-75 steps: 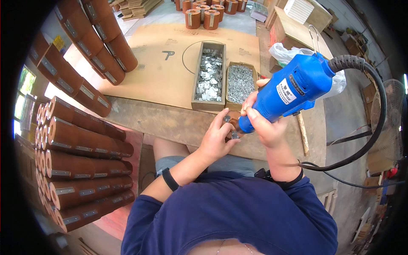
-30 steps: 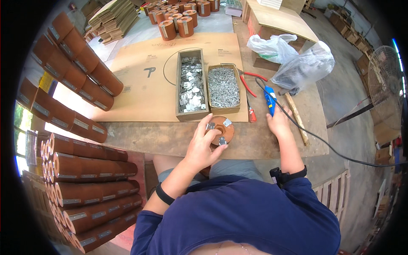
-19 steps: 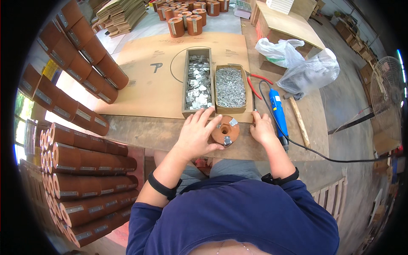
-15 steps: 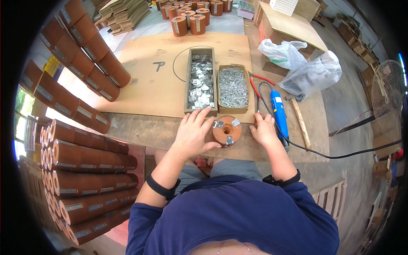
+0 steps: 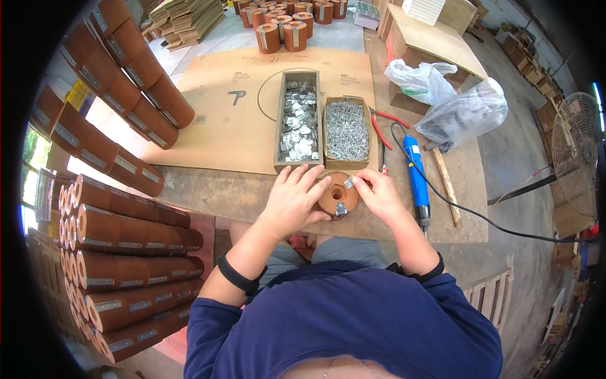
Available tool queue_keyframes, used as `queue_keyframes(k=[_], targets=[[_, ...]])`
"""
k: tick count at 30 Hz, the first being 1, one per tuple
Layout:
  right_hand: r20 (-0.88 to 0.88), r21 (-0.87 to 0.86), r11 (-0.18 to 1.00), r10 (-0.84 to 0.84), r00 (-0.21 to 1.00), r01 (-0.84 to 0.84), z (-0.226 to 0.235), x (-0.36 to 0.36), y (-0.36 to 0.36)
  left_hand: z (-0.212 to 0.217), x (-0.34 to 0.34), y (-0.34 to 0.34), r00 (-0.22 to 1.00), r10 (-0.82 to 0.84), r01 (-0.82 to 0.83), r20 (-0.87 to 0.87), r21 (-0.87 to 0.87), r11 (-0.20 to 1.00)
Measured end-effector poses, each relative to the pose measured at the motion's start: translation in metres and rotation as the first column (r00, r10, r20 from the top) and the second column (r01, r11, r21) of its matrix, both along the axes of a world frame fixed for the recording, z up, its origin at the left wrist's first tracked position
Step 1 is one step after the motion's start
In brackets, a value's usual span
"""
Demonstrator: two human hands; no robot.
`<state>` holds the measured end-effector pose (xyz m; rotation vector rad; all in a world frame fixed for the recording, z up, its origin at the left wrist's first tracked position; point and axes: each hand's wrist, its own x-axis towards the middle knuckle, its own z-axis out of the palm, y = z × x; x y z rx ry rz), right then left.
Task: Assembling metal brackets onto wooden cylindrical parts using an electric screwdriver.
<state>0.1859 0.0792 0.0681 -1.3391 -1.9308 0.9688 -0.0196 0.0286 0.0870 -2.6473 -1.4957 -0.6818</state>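
A round brown wooden disc (image 5: 338, 194) with a centre hole lies on the worn bench near its front edge. My left hand (image 5: 292, 201) rests spread against its left side, steadying it. My right hand (image 5: 377, 193) pinches a small metal bracket (image 5: 348, 182) on the disc's upper right rim. Another bracket (image 5: 341, 209) sits on the lower rim. A blue electric screwdriver (image 5: 416, 179) lies on the bench just right of my right hand, its black cable running off to the right.
Behind the disc stand a tray of metal brackets (image 5: 298, 121) and a tray of screws (image 5: 346, 129) on a cardboard sheet (image 5: 233, 107). Red-handled pliers (image 5: 379, 129), a wooden stick (image 5: 445, 182) and plastic bags (image 5: 463, 112) lie right. Stacked brown tubes (image 5: 120, 221) fill the left. A fan (image 5: 576, 151) stands right.
My right hand has laid the blue screwdriver on the bench and moved to the disc, where it now pinches a bracket. My left hand has stayed on the disc.
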Motion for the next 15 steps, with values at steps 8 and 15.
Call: queue_keyframes(k=[8, 15], targets=[[0.044, 0.012, 1.0, -0.025, 0.999, 0.024, 0.001, -0.002, -0.002, -0.006, 0.003, -0.011, 0.996, 0.082, -0.081, -0.016, 0.076, 0.994], [-0.166, -0.013, 1.0, -0.016, 0.986, 0.014, -0.003, 0.002, -0.006, -0.011, 0.009, -0.015, 0.963, 0.079, -0.078, 0.259, -0.013, 0.997]])
